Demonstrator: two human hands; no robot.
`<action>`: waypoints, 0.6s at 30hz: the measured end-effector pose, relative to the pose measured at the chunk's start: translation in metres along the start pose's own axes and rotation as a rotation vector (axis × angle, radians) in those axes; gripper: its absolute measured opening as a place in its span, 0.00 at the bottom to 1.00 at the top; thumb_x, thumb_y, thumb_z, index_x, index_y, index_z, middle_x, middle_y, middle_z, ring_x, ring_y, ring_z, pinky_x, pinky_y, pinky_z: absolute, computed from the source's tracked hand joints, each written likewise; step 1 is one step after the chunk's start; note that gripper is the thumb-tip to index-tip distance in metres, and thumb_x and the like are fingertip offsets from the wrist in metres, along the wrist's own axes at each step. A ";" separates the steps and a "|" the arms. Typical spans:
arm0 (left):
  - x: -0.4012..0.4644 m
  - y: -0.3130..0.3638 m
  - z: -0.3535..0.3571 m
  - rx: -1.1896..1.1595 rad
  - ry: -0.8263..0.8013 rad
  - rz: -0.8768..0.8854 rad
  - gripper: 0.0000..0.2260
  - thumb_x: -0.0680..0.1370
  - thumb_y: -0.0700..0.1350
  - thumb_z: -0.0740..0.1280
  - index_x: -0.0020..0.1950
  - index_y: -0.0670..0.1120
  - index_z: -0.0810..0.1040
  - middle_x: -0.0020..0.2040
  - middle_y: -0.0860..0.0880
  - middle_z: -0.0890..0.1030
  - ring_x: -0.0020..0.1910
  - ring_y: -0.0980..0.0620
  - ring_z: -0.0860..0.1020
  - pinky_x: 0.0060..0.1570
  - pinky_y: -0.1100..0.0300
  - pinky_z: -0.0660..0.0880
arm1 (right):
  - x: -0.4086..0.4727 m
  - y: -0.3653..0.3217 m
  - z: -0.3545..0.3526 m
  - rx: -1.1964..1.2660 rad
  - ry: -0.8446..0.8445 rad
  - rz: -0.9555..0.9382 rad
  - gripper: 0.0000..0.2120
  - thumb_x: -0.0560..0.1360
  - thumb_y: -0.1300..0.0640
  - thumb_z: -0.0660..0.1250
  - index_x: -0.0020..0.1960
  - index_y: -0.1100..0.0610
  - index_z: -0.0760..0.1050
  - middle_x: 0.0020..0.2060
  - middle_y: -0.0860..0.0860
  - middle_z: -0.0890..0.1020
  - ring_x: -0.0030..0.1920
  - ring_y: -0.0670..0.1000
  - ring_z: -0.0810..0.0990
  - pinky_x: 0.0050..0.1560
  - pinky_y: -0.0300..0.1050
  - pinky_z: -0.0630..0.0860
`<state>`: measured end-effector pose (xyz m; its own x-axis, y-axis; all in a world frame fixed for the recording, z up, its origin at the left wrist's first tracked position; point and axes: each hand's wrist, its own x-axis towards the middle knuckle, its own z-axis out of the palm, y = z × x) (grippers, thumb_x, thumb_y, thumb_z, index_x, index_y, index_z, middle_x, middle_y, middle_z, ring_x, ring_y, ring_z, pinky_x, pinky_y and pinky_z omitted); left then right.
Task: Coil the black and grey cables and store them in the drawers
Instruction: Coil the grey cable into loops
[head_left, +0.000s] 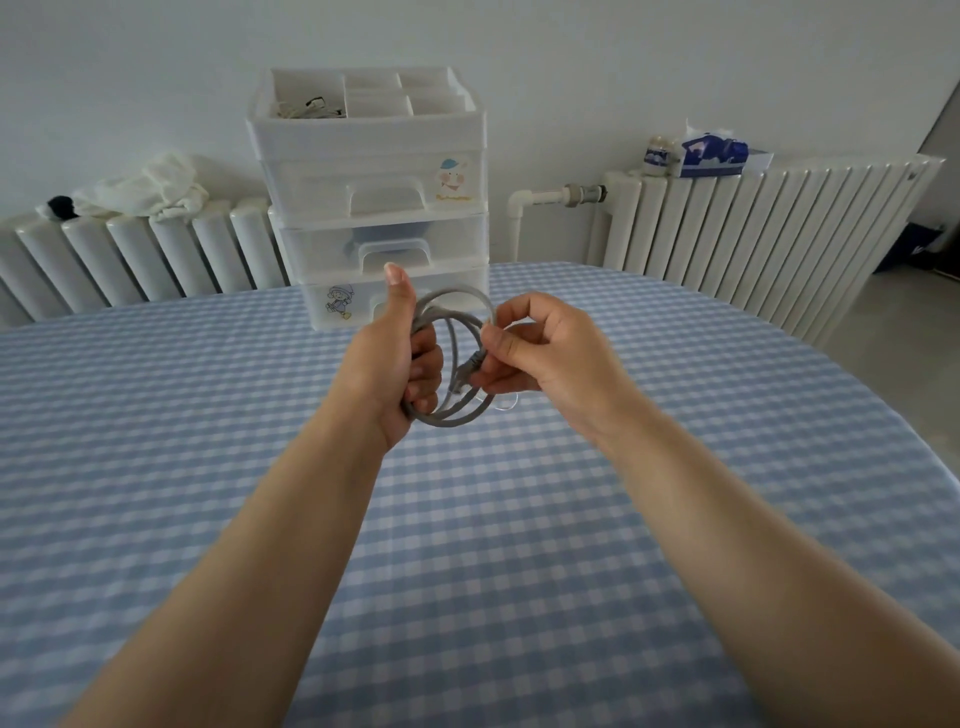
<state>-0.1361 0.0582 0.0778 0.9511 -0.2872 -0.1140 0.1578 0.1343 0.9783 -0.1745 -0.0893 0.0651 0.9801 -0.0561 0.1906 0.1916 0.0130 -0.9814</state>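
Observation:
A grey cable (457, 410) is wound into a round coil held above the table. My left hand (389, 358) grips the coil's left side, thumb pointing up. My right hand (540, 348) pinches the coil's right side near the cable's plug end. Behind the hands stands a white three-drawer unit (374, 208) at the table's far edge, all three drawers pushed in. Its open top tray (363, 98) holds some thin cords in the left compartment. No black cable lies on the table.
The table wears a blue-and-white checked cloth (467, 519). White radiators (753, 228) stand behind it on both sides. A crumpled white cloth (150, 187) lies on the left one, a tissue pack (711, 153) and a small jar (657, 153) on the right one.

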 end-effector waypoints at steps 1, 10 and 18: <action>0.000 0.001 0.000 -0.008 0.000 0.005 0.29 0.76 0.69 0.51 0.25 0.49 0.58 0.21 0.52 0.57 0.18 0.56 0.54 0.17 0.67 0.56 | 0.000 0.003 0.004 -0.053 0.043 -0.053 0.03 0.76 0.63 0.69 0.48 0.61 0.75 0.34 0.55 0.84 0.37 0.54 0.85 0.37 0.44 0.81; 0.003 0.000 -0.005 -0.239 -0.203 -0.067 0.29 0.75 0.69 0.53 0.25 0.48 0.57 0.19 0.52 0.57 0.16 0.57 0.53 0.19 0.67 0.48 | -0.003 0.014 0.008 -0.587 0.104 -0.302 0.09 0.78 0.59 0.64 0.52 0.49 0.65 0.50 0.44 0.75 0.51 0.43 0.80 0.48 0.43 0.80; 0.000 -0.006 0.000 -0.126 -0.179 -0.040 0.27 0.72 0.69 0.57 0.27 0.48 0.58 0.21 0.52 0.57 0.17 0.57 0.54 0.17 0.68 0.51 | -0.007 0.009 0.017 -0.773 0.061 -0.106 0.23 0.79 0.61 0.58 0.72 0.52 0.57 0.48 0.49 0.78 0.36 0.47 0.77 0.32 0.40 0.72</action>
<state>-0.1372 0.0569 0.0720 0.8828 -0.4569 -0.1086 0.2370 0.2338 0.9429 -0.1786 -0.0716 0.0554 0.9497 -0.0732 0.3045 0.1712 -0.6929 -0.7004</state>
